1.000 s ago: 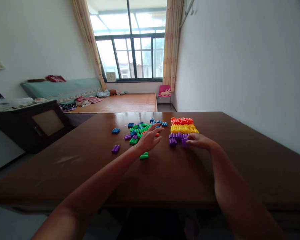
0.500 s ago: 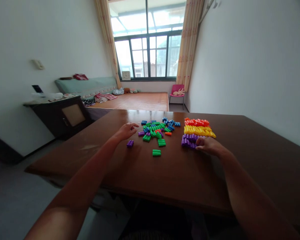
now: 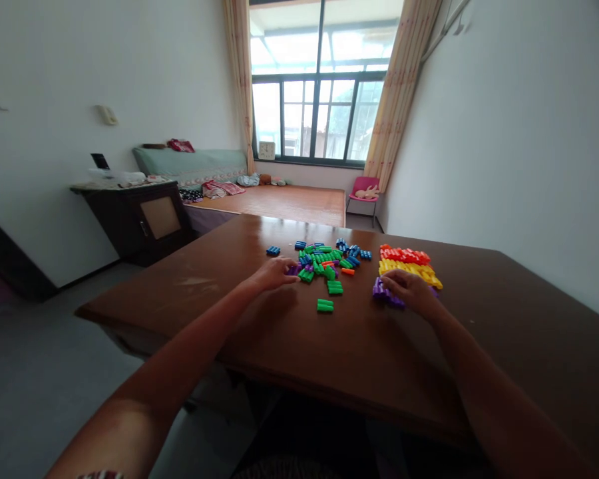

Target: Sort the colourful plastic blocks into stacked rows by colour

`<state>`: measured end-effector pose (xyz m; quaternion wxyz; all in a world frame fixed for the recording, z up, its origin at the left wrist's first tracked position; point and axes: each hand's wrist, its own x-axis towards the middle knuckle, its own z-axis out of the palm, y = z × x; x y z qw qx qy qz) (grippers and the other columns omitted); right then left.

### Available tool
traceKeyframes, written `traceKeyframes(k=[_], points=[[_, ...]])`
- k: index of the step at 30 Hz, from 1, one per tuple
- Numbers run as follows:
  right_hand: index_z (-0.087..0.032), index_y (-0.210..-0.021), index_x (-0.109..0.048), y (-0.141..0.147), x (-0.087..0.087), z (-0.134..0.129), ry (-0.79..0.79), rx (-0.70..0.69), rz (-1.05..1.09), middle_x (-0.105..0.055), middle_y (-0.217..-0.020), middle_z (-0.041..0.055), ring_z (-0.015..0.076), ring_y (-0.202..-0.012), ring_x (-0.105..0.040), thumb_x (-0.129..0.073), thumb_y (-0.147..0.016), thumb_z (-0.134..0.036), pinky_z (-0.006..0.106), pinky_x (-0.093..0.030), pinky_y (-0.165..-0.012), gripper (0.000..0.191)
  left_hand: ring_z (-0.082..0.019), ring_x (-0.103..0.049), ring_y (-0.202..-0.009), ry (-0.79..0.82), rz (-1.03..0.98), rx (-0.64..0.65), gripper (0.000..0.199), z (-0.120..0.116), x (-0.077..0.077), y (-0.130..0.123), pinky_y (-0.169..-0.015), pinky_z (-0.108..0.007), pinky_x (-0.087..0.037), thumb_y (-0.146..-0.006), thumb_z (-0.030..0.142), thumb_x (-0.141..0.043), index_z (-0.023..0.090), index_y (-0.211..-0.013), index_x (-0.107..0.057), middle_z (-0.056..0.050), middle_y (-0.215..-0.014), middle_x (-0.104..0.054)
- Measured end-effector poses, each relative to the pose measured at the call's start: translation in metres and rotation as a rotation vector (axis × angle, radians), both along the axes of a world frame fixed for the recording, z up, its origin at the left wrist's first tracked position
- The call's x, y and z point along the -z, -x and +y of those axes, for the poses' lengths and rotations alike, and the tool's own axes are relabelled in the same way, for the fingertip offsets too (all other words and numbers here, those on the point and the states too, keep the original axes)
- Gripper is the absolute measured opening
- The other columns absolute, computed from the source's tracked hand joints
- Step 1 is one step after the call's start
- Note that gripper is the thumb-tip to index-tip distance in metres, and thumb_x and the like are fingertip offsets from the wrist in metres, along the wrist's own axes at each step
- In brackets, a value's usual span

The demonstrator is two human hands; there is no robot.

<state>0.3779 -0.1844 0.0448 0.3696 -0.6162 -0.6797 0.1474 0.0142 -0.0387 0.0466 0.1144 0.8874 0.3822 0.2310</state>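
Note:
On the brown table, my left hand (image 3: pixel 278 271) reaches to the left edge of a mixed pile, its fingers closed around a purple piece (image 3: pixel 293 269). The pile holds green pieces (image 3: pixel 332 255), blue pieces (image 3: pixel 353 251) and a few orange ones (image 3: pixel 348 271). Over the purple rows (image 3: pixel 388 295) at the right, my right hand (image 3: pixel 404 285) has its thumb and fingers pinched together; anything between them is hidden. Behind these rows lie yellow pieces (image 3: pixel 413 271), then red ones (image 3: pixel 404 255). Green pieces (image 3: pixel 325 305) lie nearer me.
A small blue set (image 3: pixel 273 251) rests left of the pile. Beyond the table (image 3: pixel 180 293) stand a bed (image 3: pixel 299 199), a dark cabinet (image 3: pixel 162 216) at the left and a pink chair (image 3: pixel 363 186) near the window.
The view has turned left. My left hand has come down onto the pile's left edge, uncovering the blue set. My right hand has shifted left over the purple rows. The separate purple set is no longer visible.

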Motion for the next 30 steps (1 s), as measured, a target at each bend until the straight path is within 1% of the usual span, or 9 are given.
traceKeyframes(k=[4, 6, 8, 10, 13, 18, 21, 24, 30], points=[[-0.024, -0.105, -0.061, 0.064, -0.022, 0.005, 0.038, -0.155, 0.174, -0.070, -0.092, 0.0044, 0.0177, -0.075, -0.064, -0.050, -0.086, -0.055, 0.030, -0.052, -0.064, 0.039, -0.018, -0.062, -0.082, -0.144, -0.174, 0.220, 0.039, -0.029, -0.027, -0.072, -0.078, -0.029, -0.051, -0.072, 0.042, -0.073, 0.023, -0.106, -0.068, -0.004, -0.097, -0.064], [-0.023, -0.111, -0.060, 0.084, -0.029, 0.008, 0.027, -0.175, 0.259, -0.069, -0.095, 0.0046, 0.0183, -0.080, -0.064, -0.051, -0.086, -0.054, 0.030, -0.053, -0.066, 0.040, -0.019, -0.062, -0.091, -0.223, -0.233, 0.320, 0.036, -0.045, -0.037, -0.105, -0.084, -0.029, -0.050, -0.075, 0.035, -0.071, 0.022, -0.108, -0.066, -0.005, -0.103, -0.062], [-0.021, -0.111, -0.060, 0.087, -0.031, 0.009, -0.038, -0.131, 0.330, -0.069, -0.095, 0.0052, 0.0186, -0.082, -0.064, -0.052, -0.085, -0.054, 0.030, -0.053, -0.067, 0.042, -0.019, -0.061, -0.100, -0.286, -0.259, 0.388, 0.038, -0.057, -0.041, -0.127, -0.088, -0.029, -0.050, -0.077, 0.029, -0.069, 0.022, -0.114, -0.062, -0.007, -0.110, -0.060], [-0.019, -0.108, -0.062, 0.071, -0.026, 0.006, -0.100, -0.033, 0.355, -0.069, -0.095, 0.0057, 0.0192, -0.082, -0.064, -0.054, -0.084, -0.054, 0.031, -0.053, -0.069, 0.043, -0.021, -0.057, -0.111, -0.321, -0.249, 0.426, 0.048, -0.063, -0.041, -0.135, -0.091, -0.030, -0.050, -0.077, 0.029, -0.070, 0.023, -0.123, -0.057, -0.008, -0.122, -0.056], [-0.018, -0.102, -0.065, 0.027, -0.006, -0.009, -0.080, 0.147, 0.361, -0.070, -0.090, 0.0057, 0.0208, -0.082, -0.065, -0.060, -0.079, -0.052, 0.032, -0.054, -0.070, 0.041, -0.025, -0.049, -0.125, -0.324, -0.184, 0.378, 0.055, -0.055, -0.032, -0.124, -0.095, -0.034, -0.050, -0.078, 0.034, -0.069, 0.027, -0.130, -0.052, -0.008, -0.138, -0.046], [-0.019, -0.093, -0.063, -0.027, 0.038, -0.039, 0.002, 0.378, 0.427, -0.071, -0.085, 0.0060, 0.0200, -0.073, -0.067, -0.070, -0.071, -0.043, 0.034, -0.056, -0.068, 0.033, -0.024, -0.049, -0.126, -0.243, -0.136, 0.095, 0.031, -0.012, 0.005, -0.079, -0.103, -0.036, -0.046, -0.087, 0.031, -0.056, 0.026, -0.118, -0.062, -0.005, -0.135, -0.050], [-0.021, -0.083, -0.058, -0.030, 0.050, -0.040, 0.010, 0.501, 0.447, -0.068, -0.072, 0.0042, 0.0186, -0.063, -0.066, -0.071, -0.070, -0.041, 0.032, -0.056, -0.059, 0.028, -0.022, -0.053, -0.122, -0.182, -0.182, -0.015, 0.030, 0.011, 0.030, -0.056, -0.103, -0.035, -0.045, -0.088, 0.027, -0.053, 0.023, -0.116, -0.062, -0.006, -0.135, -0.051], [-0.022, -0.076, -0.053, -0.022, 0.053, -0.027, -0.008, 0.526, 0.425, -0.065, -0.066, 0.0028, 0.0180, -0.060, -0.065, -0.069, -0.072, -0.044, 0.031, -0.055, -0.056, 0.027, -0.019, -0.059, -0.113, -0.140, -0.212, -0.073, 0.027, 0.026, 0.045, -0.042, -0.099, -0.030, -0.047, -0.087, 0.025, -0.053, 0.023, -0.111, -0.065, -0.004, -0.129, -0.056], [-0.020, -0.072, -0.055, -0.016, 0.056, -0.007, -0.008, 0.589, 0.159, -0.065, -0.065, 0.0045, 0.0195, -0.059, -0.062, -0.061, -0.071, -0.057, 0.032, -0.051, -0.058, 0.037, -0.017, -0.067, -0.091, 0.002, -0.241, -0.206, 0.026, 0.040, 0.046, -0.026, -0.091, -0.030, -0.050, -0.087, 0.020, -0.051, 0.018, -0.109, -0.066, -0.007, -0.112, -0.067]])
